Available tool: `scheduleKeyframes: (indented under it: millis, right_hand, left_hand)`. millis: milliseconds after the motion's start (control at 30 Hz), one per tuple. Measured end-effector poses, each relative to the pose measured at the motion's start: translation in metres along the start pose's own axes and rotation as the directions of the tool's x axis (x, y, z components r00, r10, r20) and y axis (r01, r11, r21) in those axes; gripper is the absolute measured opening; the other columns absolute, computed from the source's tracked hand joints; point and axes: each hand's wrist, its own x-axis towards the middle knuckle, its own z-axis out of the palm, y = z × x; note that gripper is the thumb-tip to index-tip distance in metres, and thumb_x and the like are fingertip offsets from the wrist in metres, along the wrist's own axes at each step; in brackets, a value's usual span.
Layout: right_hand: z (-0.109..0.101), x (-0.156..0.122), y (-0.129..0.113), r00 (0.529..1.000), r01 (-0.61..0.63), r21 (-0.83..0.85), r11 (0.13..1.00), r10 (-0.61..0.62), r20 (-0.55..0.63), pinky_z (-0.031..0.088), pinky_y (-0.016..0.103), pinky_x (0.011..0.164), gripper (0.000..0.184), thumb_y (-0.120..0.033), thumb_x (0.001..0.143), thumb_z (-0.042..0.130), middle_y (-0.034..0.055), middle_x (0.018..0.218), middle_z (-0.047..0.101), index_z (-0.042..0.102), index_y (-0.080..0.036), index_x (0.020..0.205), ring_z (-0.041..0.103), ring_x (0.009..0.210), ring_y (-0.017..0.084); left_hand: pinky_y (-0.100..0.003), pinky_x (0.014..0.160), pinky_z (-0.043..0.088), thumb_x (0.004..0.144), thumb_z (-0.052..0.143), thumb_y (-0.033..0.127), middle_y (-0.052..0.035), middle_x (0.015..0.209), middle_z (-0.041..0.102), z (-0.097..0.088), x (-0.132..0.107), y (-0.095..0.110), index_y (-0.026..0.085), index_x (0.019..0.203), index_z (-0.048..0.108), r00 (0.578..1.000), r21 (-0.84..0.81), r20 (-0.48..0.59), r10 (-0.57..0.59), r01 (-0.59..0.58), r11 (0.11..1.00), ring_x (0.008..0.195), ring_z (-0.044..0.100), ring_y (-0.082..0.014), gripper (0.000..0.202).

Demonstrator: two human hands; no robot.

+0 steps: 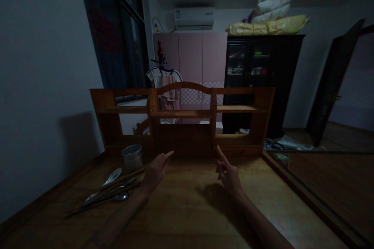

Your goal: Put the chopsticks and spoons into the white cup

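Observation:
My left hand (157,170) hovers over the wooden desk, its index finger stretched forward and the other fingers partly hidden; I see nothing held in it. Opposite it, my right hand (229,175) points forward with its index finger extended and the rest curled, with nothing in its grasp. To the left of my left hand stands a silvery metal cup (132,158). Beside the cup lie a white spoon (113,176), a metal spoon (120,196) and several chopsticks (84,208), loosely heaped together.
A wooden shelf unit (184,114) rises along the desk's far edge. The white wall (41,105) borders the left side, and a raised wooden rim (309,200) runs down the right. Behind are a pink wardrobe (191,60), a dark cabinet (284,74) and a door (333,81).

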Motion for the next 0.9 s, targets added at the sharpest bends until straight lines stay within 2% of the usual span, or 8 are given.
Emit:
scheduleKeyframes:
  millis: [67, 133, 200, 267, 367, 467, 667, 900]
  right_hand:
    - [0.005, -0.002, -0.004, 0.999, 0.040, -0.047, 0.998, -0.038, 0.030, 0.043, 0.019, 0.048, 0.053, -0.034, 0.097, 0.034, -0.0030, 0.059, 0.054, 0.028, -0.021, 0.148, 0.049, 0.044, 0.011]
    - [0.009, -0.005, -0.009, 0.995, 0.070, -0.083, 0.994, -0.064, 0.072, 0.043, 0.019, 0.050, 0.052, -0.033, 0.096, 0.034, -0.0028, 0.059, 0.054, 0.029, -0.020, 0.147, 0.049, 0.045, 0.011]
    - [0.013, -0.007, -0.013, 0.991, 0.073, -0.106, 0.992, -0.060, 0.122, 0.042, 0.019, 0.051, 0.052, -0.032, 0.096, 0.035, -0.0032, 0.059, 0.053, 0.030, -0.021, 0.147, 0.049, 0.047, 0.011]
    - [0.015, -0.009, -0.015, 0.986, 0.059, -0.109, 0.992, -0.041, 0.163, 0.042, 0.019, 0.052, 0.052, -0.031, 0.096, 0.035, -0.0036, 0.059, 0.052, 0.030, -0.023, 0.147, 0.049, 0.047, 0.011]
    - [0.016, -0.010, -0.016, 0.981, 0.046, -0.078, 0.996, -0.030, 0.190, 0.043, 0.020, 0.054, 0.052, -0.030, 0.096, 0.036, -0.0037, 0.060, 0.053, 0.030, -0.023, 0.147, 0.049, 0.049, 0.011]
    - [0.018, -0.010, -0.015, 0.982, 0.041, -0.052, 0.998, -0.031, 0.186, 0.044, 0.020, 0.055, 0.052, -0.030, 0.094, 0.038, -0.0037, 0.059, 0.054, 0.033, -0.021, 0.146, 0.050, 0.049, 0.011]
    - [0.022, -0.013, -0.012, 0.972, 0.048, -0.054, 0.997, -0.034, 0.233, 0.044, 0.019, 0.056, 0.051, -0.025, 0.093, 0.038, -0.0033, 0.060, 0.056, 0.036, -0.019, 0.144, 0.051, 0.050, 0.010]
    - [0.022, -0.015, -0.009, 0.955, 0.101, -0.087, 0.991, -0.072, 0.289, 0.039, 0.017, 0.056, 0.052, -0.018, 0.092, 0.039, -0.0043, 0.061, 0.056, 0.038, -0.021, 0.143, 0.050, 0.051, 0.009]
  left_hand:
    - [-0.039, 0.092, 0.046, 0.095, 0.035, 0.018, -0.0053, 0.106, 0.062, 0.002, -0.013, -0.009, 0.032, 0.137, 0.041, 0.991, 0.035, 0.072, 0.114, -0.117, 0.993, 0.101, 0.058, -0.0198, 0.045]
    - [-0.037, 0.089, 0.046, 0.095, 0.036, 0.015, -0.0059, 0.104, 0.060, -0.001, -0.020, -0.017, 0.033, 0.140, 0.037, 0.982, 0.052, 0.101, 0.159, -0.165, 0.985, 0.099, 0.057, -0.0198, 0.049]
    - [-0.037, 0.090, 0.045, 0.095, 0.036, 0.015, -0.0060, 0.104, 0.057, -0.007, -0.021, -0.021, 0.034, 0.141, 0.035, 0.992, 0.052, 0.050, 0.117, -0.119, 0.992, 0.100, 0.056, -0.0196, 0.050]
    - [-0.036, 0.092, 0.043, 0.095, 0.037, 0.017, -0.0055, 0.103, 0.055, -0.012, -0.016, -0.022, 0.032, 0.139, 0.037, 0.999, 0.033, -0.054, 0.003, -0.001, 0.999, 0.098, 0.055, -0.0191, 0.047]
    - [-0.036, 0.092, 0.041, 0.096, 0.038, 0.022, -0.0053, 0.103, 0.056, -0.018, -0.008, -0.020, 0.028, 0.133, 0.045, 0.969, -0.021, -0.188, -0.162, 0.161, 0.987, 0.096, 0.055, -0.0195, 0.039]
    - [-0.035, 0.093, 0.040, 0.096, 0.038, 0.026, -0.0056, 0.107, 0.057, -0.021, -0.005, -0.015, 0.026, 0.129, 0.049, 0.938, -0.077, -0.241, -0.249, 0.237, 0.968, 0.099, 0.054, -0.0203, 0.035]
    - [-0.032, 0.087, 0.041, 0.096, 0.038, 0.027, -0.0046, 0.097, 0.056, -0.017, -0.009, -0.010, 0.025, 0.128, 0.052, 0.939, -0.091, -0.238, -0.249, 0.233, 0.968, 0.090, 0.054, -0.0189, 0.035]
    - [-0.032, 0.087, 0.042, 0.096, 0.039, 0.027, -0.0041, 0.099, 0.057, -0.012, -0.013, -0.011, 0.026, 0.126, 0.053, 0.950, -0.108, -0.200, -0.242, 0.224, 0.969, 0.092, 0.056, -0.0186, 0.034]
